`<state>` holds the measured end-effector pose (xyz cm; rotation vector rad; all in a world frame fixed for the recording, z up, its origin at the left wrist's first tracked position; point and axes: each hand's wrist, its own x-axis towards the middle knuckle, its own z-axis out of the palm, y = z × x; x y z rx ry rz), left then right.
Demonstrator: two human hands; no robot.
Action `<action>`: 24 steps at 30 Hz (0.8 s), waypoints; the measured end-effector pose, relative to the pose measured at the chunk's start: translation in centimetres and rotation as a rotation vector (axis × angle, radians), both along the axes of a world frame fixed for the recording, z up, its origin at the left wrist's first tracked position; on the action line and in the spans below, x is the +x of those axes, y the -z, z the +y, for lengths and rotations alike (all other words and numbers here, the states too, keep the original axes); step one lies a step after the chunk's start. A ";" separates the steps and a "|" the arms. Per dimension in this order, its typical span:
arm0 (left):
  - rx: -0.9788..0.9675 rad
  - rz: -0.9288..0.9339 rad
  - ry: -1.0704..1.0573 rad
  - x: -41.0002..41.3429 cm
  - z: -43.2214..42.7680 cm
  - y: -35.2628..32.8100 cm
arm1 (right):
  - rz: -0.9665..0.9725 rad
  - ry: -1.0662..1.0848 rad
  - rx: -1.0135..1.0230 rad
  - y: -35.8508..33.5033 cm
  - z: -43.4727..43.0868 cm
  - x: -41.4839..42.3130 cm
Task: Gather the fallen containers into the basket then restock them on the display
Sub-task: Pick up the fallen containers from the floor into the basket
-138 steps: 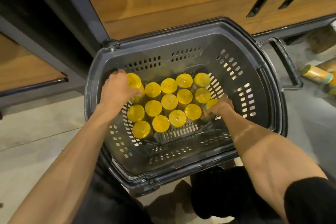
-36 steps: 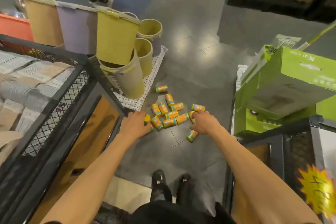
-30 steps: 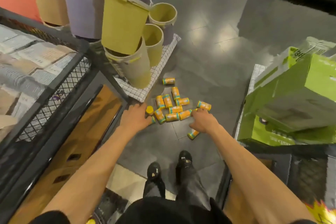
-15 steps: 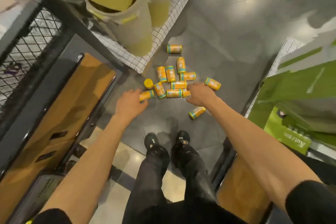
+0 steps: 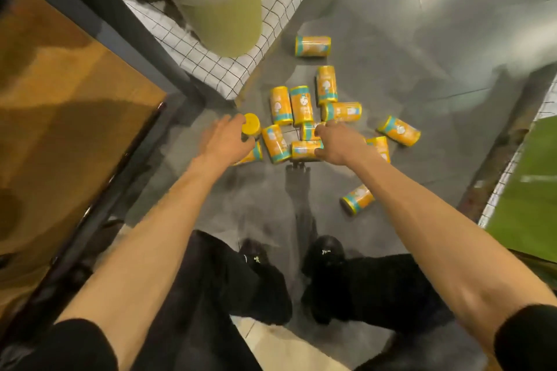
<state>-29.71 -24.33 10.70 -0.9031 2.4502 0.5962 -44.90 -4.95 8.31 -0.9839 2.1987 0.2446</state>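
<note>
Several orange containers with teal bands lie scattered on the grey floor (image 5: 422,39), most in a cluster (image 5: 301,105). One container stands upright, showing its yellow lid (image 5: 251,124). My left hand (image 5: 224,138) reaches down beside that lid, fingers spread over a lying container (image 5: 252,156). My right hand (image 5: 339,141) is over the cluster's near side, fingers curled on a lying container (image 5: 305,149). A single container (image 5: 357,199) lies apart, nearer my feet. The basket is out of view.
A wooden display panel (image 5: 66,117) with a dark metal frame stands at left. Pale green bins (image 5: 229,18) sit on a white grid mat (image 5: 211,60) ahead. A green box (image 5: 530,196) is at right. My black shoes (image 5: 327,253) stand just behind the containers.
I have bent lower toward the floor, so the containers look larger. Both hands dropped onto the cluster; the right hand's fingers closed around a lying container.
</note>
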 end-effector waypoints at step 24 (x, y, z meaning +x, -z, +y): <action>-0.096 0.168 0.042 -4.4 -3.9 25.5 | 0.088 -0.069 -0.155 28.2 -1.6 -0.6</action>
